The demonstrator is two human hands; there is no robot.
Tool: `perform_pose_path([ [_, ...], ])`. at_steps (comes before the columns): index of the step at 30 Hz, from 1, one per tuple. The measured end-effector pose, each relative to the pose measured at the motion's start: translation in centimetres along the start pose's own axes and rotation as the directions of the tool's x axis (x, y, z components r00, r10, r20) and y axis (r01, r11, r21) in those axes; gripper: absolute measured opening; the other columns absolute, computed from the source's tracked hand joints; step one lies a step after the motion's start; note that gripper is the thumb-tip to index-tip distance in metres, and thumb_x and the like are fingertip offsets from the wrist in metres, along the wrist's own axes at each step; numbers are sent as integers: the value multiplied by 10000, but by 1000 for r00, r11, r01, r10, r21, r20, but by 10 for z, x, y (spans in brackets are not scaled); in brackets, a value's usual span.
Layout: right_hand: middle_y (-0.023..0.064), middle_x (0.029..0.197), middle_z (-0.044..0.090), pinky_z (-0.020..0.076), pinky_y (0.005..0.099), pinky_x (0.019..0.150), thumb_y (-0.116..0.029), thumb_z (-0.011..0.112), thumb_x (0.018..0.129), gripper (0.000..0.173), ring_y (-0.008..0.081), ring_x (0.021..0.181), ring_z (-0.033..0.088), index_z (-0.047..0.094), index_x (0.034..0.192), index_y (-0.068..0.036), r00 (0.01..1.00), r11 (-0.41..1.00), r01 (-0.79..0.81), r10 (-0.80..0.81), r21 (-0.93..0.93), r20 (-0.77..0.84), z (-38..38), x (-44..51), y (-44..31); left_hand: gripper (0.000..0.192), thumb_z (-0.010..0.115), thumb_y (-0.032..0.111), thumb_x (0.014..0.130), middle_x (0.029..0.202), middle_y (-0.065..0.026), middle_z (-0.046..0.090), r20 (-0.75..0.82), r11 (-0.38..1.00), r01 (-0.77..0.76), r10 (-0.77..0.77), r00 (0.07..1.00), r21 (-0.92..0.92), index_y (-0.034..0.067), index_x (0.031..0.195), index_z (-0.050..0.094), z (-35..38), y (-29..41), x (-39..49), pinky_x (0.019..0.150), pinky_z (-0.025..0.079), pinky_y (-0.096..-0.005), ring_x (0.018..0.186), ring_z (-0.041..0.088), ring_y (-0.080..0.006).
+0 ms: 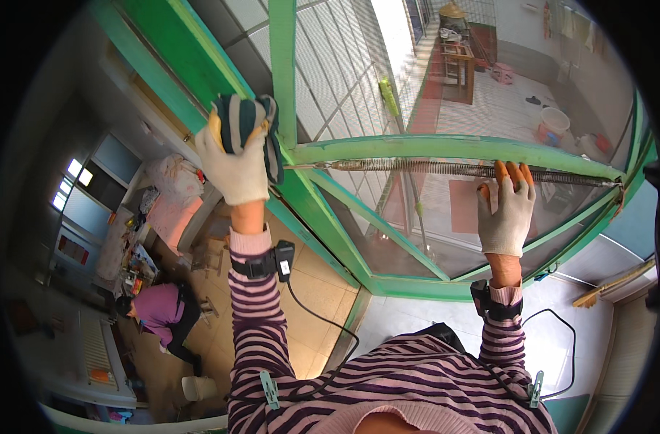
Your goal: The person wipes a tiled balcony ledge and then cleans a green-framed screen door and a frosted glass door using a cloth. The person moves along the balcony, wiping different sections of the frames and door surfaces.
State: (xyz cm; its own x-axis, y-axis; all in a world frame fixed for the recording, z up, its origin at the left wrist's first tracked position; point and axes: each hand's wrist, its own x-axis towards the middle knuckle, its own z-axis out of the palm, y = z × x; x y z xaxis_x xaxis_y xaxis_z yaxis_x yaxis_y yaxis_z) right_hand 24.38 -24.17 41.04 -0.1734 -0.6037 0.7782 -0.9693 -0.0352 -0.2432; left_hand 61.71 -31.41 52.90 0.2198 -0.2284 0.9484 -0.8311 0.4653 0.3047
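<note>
My left hand (238, 157), in a white work glove with orange fingertips, holds a folded green and grey striped cloth (247, 122) against the edge of a green door frame. My right hand (506, 206), gloved the same way, has its fingers spread and touches a long metal coil spring (417, 166). The spring runs just under the curved-looking green crossbar (449, 145) of a screen door. Its left end meets the frame near my left hand, and its right end is fixed at the door's far edge.
A person in a purple top (159, 309) bends forward at lower left, near a cluttered table and a white bin (199, 388). A broom (614, 285) lies at right. Beyond the mesh stand a wooden table (460, 68), a pink stool (502, 73) and a bucket (554, 122).
</note>
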Motion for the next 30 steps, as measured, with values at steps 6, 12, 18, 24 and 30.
perform_pose_path([
  [6, 202, 1364, 598, 390, 478, 1136, -205, 729, 884, 490, 396, 1360, 478, 627, 1331, -31, 1000, 1000, -23, 23, 4, -2, 0, 0, -3, 685, 920, 237, 680, 1158, -115, 605, 237, 995, -73, 54, 970, 70, 48, 1277, 643, 17, 22, -67, 919, 522, -405, 1062, 624, -324],
  [12, 216, 1355, 595, 355, 489, 1158, -228, 713, 884, 502, 403, 1358, 473, 618, 1333, -23, 1000, 1000, -6, 6, 9, 5, 0, 0, -3, 662, 932, 333, 663, 1093, -98, 606, 404, 974, -26, -69, 912, 226, 36, 1190, 663, 46, 57, -76, 857, 536, -406, 1006, 626, -315],
  [18, 211, 1354, 593, 360, 488, 1158, -218, 714, 884, 512, 405, 1352, 476, 610, 1346, -23, 1000, 1000, -14, 14, 18, 6, 2, -2, -3, 655, 905, 346, 678, 1049, -95, 617, 556, 979, -173, 205, 805, -109, 84, 1230, 670, 61, 119, -97, 817, 535, -405, 953, 636, -306],
  [24, 194, 1353, 594, 366, 501, 1138, -165, 734, 864, 493, 401, 1341, 490, 615, 1322, -28, 996, 989, 4, 10, 149, -94, -1, -1, -2, 652, 918, 294, 665, 1098, -97, 629, 539, 966, -47, 181, 823, -252, 57, 1219, 670, 61, 133, -107, 877, 531, -395, 1018, 636, -299],
  [30, 178, 1288, 618, 468, 453, 977, -138, 780, 819, 500, 368, 1135, 591, 636, 1289, -45, 977, 938, 81, -8, 337, -213, -5, -16, -32, 615, 910, 407, 650, 1120, -87, 596, 332, 951, -210, 278, 901, -227, 29, 1078, 680, 67, 117, -97, 950, 465, -474, 1107, 573, -329],
])
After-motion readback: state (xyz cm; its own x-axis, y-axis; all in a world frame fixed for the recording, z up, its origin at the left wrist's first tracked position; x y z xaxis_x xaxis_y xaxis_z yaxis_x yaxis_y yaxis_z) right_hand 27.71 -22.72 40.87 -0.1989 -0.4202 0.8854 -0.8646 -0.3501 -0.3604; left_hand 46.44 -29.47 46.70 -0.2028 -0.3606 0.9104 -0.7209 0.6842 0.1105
